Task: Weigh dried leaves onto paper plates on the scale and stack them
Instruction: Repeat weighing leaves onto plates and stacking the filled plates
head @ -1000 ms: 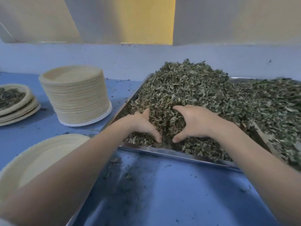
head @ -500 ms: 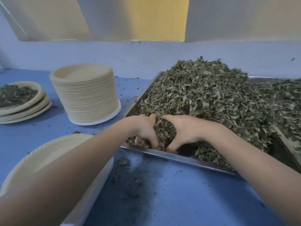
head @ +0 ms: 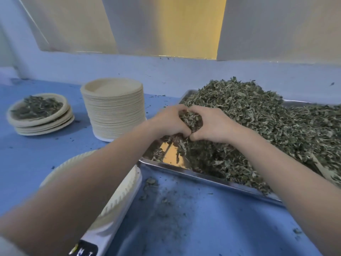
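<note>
Both hands, left hand (head: pixel 168 121) and right hand (head: pixel 212 126), are lifting a cupped clump of dried leaves (head: pixel 191 118) above the tray (head: pixel 203 177), baring its shiny bottom.

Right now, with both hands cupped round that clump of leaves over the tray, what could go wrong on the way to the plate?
1. The left hand and right hand hold a loose clump of dried leaves; bits may fall through, as crumbs already litter the blue table.
2. The left forearm crosses the paper plate on the scale and could nudge it, skewing the reading.
</note>
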Tool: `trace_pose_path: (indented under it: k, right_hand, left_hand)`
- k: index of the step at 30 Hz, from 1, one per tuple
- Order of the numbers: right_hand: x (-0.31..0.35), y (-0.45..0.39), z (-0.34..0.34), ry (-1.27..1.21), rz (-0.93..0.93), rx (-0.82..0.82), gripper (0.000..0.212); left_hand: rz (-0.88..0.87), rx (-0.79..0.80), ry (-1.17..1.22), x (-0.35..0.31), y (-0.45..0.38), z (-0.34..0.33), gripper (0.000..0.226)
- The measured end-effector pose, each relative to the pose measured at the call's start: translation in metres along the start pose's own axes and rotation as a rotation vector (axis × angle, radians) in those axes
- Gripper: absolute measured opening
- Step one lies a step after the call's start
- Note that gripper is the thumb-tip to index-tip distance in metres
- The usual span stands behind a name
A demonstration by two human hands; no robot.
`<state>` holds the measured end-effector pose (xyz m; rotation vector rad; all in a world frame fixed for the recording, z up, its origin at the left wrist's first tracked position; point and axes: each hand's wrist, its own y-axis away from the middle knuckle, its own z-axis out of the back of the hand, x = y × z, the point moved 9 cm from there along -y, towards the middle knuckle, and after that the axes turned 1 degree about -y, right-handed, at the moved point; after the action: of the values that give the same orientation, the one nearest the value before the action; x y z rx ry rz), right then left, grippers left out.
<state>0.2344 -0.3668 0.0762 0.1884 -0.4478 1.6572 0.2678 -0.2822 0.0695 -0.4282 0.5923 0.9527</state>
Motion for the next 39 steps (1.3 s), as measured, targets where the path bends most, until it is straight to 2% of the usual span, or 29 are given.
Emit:
trace_pose_path:
  k: [7,11,18,23,26,28,32,34,39]
  right_hand:
    - [0.069,-0.006,0.018,0.029,0.101,-0.063,0.086]
    - [0.121,-0.007,0.004,0.006,0.194,-0.046,0.085]
    - [0.195,0.003,-0.053,-0.102,0.331,0.072,0.076]
    - [0.199,0.003,-0.078,-0.069,0.316,0.232,0.071]
    - [0.194,0.002,-0.08,-0.288,0.25,0.28,0.055]
    - [0.191,-0.001,-0.078,-0.366,0.216,0.268,0.053]
    - [0.189,-0.009,-0.07,-0.408,0.197,0.217,0.071]
    - [0.191,-0.011,-0.066,-0.442,0.215,0.207,0.068]
    - [0.194,-0.011,-0.061,-0.503,0.254,0.197,0.056]
  left_hand:
    - [0.019,-0.122,0.173,0.008,0.041,0.063,0.05]
    - [0.073,-0.162,0.169,0.034,0.077,0.096,0.051]
    - [0.278,-0.092,0.223,0.103,0.14,0.115,0.052]
    - [0.43,0.06,0.179,0.135,0.166,0.107,0.059]
    - [0.477,0.058,0.165,0.14,0.174,0.115,0.059]
    - [0.472,0.032,0.174,0.139,0.175,0.121,0.056]
    - [0.404,-0.033,0.193,0.132,0.172,0.129,0.04]
    - [0.369,-0.056,0.201,0.127,0.169,0.131,0.038]
    - [0.309,-0.121,0.209,0.118,0.159,0.133,0.049]
